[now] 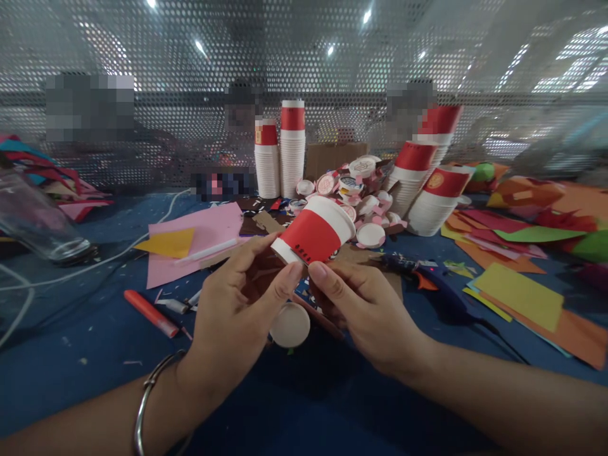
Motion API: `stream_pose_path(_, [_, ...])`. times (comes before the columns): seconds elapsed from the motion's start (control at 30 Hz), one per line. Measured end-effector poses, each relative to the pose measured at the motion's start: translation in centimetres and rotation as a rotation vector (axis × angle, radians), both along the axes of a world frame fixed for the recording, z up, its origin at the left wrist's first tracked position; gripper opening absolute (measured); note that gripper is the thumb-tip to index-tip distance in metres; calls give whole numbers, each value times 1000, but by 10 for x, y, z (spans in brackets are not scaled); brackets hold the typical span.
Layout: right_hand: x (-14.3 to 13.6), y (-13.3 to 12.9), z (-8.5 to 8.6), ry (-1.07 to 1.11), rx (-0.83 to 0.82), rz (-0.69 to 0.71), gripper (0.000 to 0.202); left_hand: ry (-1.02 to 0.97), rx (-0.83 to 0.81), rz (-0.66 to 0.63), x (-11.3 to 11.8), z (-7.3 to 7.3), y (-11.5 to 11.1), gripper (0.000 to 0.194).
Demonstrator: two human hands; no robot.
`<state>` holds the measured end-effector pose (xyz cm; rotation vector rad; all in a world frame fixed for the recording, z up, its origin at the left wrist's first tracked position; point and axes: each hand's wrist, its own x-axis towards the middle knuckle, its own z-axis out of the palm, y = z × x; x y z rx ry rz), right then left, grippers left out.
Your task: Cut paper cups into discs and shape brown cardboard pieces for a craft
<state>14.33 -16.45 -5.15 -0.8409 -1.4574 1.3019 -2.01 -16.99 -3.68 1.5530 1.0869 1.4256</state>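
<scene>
Between both hands I hold a white paper cup (313,231) with a red band around it, tilted on its side above the table. My left hand (237,304) grips the cup's narrow end, thumb in front and fingers behind. The thumb and fingers of my right hand (365,304) pinch its lower side. Dark printed marks run along the red band near the narrow end. Just below the hands lies a round white disc (289,325). A silver bangle (142,405) circles my left wrist.
Stacked cups (292,158) stand at the back, more stacks (437,199) at right. Round paper pieces (370,235) are heaped between them. A glue gun (441,288), coloured paper (522,294), pink paper (218,221), an orange-red marker (151,313) and a glass jar (42,221) lie around.
</scene>
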Motion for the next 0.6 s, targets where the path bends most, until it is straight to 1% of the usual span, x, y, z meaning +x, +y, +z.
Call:
stream_pose_path(0.2, [-1, 2, -2, 9, -13, 4, 50, 17, 48, 3, -2, 2, 2, 39])
stream_pose_path(0.3, [-1, 1, -2, 16, -17, 6, 50, 48, 77, 34, -2, 2, 2, 41])
stream_pose_path(0.47, [0, 0, -1, 18, -36, 18, 50, 85, 74, 67, -1, -1, 1, 41])
stream_pose_path(0.6, [0, 0, 0, 28, -54, 25, 52, 81, 90, 72, -3, -2, 1, 41])
